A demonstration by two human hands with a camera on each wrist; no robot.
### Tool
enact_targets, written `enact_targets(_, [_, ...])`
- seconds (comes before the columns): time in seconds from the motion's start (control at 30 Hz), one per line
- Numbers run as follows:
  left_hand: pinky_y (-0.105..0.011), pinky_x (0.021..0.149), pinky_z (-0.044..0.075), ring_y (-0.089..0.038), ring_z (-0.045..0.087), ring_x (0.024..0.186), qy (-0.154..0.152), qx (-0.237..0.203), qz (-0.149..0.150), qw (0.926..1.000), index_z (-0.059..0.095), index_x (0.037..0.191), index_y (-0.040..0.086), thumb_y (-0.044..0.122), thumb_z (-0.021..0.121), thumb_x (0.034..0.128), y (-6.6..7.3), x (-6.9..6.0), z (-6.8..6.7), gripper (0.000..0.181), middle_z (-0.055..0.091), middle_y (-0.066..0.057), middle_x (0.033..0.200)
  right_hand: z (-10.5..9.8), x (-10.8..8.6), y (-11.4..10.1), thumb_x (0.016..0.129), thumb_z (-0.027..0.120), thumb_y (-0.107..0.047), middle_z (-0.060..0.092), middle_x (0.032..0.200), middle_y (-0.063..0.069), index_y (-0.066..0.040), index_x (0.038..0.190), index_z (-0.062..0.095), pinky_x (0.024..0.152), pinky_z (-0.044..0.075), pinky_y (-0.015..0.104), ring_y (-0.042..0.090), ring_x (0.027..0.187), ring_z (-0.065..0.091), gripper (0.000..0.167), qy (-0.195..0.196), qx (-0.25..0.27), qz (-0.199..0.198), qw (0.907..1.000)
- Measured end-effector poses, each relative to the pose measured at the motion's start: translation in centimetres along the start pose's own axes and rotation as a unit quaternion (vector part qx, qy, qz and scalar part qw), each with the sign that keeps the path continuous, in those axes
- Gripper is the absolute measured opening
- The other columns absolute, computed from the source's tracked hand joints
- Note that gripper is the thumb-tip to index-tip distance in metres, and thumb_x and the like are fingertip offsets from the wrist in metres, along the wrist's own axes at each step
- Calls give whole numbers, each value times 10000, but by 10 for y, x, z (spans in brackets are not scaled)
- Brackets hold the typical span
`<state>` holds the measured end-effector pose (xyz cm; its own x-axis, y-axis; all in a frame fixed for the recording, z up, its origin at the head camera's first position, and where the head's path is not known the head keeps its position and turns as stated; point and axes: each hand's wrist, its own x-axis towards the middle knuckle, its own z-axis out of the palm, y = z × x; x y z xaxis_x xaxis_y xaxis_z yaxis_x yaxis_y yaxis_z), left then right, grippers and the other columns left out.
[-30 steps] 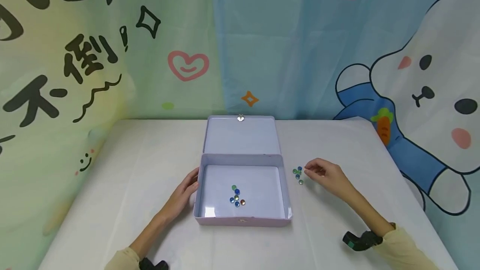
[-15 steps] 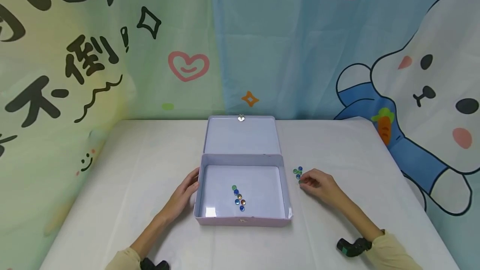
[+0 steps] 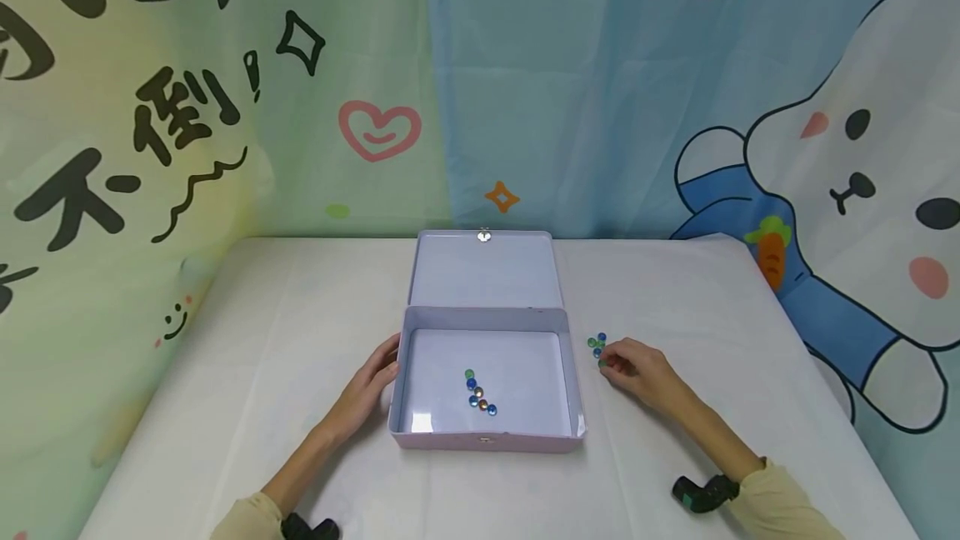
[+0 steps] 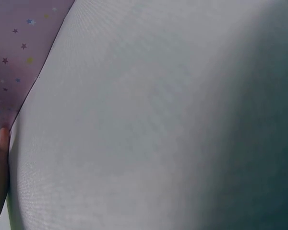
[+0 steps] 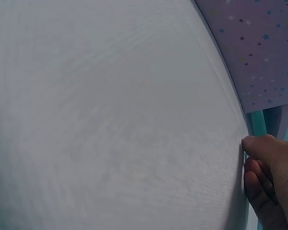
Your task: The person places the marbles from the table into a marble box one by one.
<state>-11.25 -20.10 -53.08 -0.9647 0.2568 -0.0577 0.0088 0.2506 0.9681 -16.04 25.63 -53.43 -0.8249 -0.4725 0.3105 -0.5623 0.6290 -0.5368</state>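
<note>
A shallow lilac box (image 3: 487,442) stands in the middle of the table with its lid (image 3: 486,269) folded back. Inside, several small glass marbles (image 3: 471,383), green, blue and amber, lie in a crooked line. The left hand (image 3: 367,386) rests against the box's left outer wall, fingers extended; its thumb touches the star-patterned side (image 4: 19,57) in the left wrist view. To the right of the box, the right hand (image 3: 641,369) pinches a greenish marble (image 3: 602,363) at the tabletop. Just beyond its fingertips sits a small cluster of green and blue marbles (image 3: 597,343).
White cloth covers the table (image 3: 315,290). A printed curtain (image 3: 525,90) hangs behind the far edge. Each wrist carries a black camera, such as the right wrist camera (image 3: 703,493). The box's walls rise between the outside marbles and those inside.
My right hand has come nearer and slightly left, from beside the cluster to its nearest marble. Some marbles in the box have rolled right. The left hand stays put.
</note>
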Motion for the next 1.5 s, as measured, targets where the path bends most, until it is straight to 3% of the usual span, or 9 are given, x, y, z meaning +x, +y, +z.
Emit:
enact_targets(0.2, [-612,1155,222,-381,343,1431,13,21,-56,10000,274,1531,197,280,392,1034,-1,1,0,517,335,-158,1567,2,0,0,741,764,67,635,822,-17,-55,907,664,613,510,172,-7,721,547,229,187,33,-160,9997])
enact_targets(0.5, [-611,1155,224,-382,343,1431,14,-17,-49,10000,274,1532,190,278,394,1034,-1,0,0,520,334,-159,1567,4,0,-2,730,761,78,627,797,-23,-66,861,660,594,499,173,-32,704,525,219,331,23,-103,9994])
enact_targets(0.77, [-609,1152,234,-386,344,1430,28,24,-49,10000,272,1532,180,276,396,1035,-2,0,0,521,336,-165,1565,3,2,-12,763,719,63,585,729,-44,-37,869,630,569,463,167,-39,668,475,170,234,131,623,9977])
enact_targets(1.07, [-613,1148,239,-391,340,1430,-12,-4,-8,10000,269,1533,181,278,395,1035,0,0,-1,523,317,-159,1576,3,7,-14,748,723,49,568,738,-35,-65,829,614,575,467,175,-8,673,481,178,121,-405,441,9981])
enact_targets(1.23, [-616,1147,241,-392,343,1429,-3,-15,-6,10000,268,1534,186,278,395,1035,-1,0,0,523,313,-156,1578,5,7,-12,718,724,47,558,730,-39,-86,805,606,566,470,180,4,664,487,198,303,-677,230,9970])
enact_targets(1.33, [-616,1147,237,-390,344,1429,-15,-53,24,10000,270,1533,188,276,394,1036,-2,0,0,520,318,-157,1576,3,6,-12,703,723,67,579,727,-36,-80,800,615,565,481,185,3,660,506,206,395,-459,188,9980])
enact_targets(1.5, [-620,1147,231,-387,342,1431,-31,-53,79,9999,272,1532,187,271,393,1036,-2,0,0,517,319,-157,1575,-9,12,-18,767,704,48,641,760,3,-58,857,647,587,490,173,-18,667,513,150,224,324,913,9950])
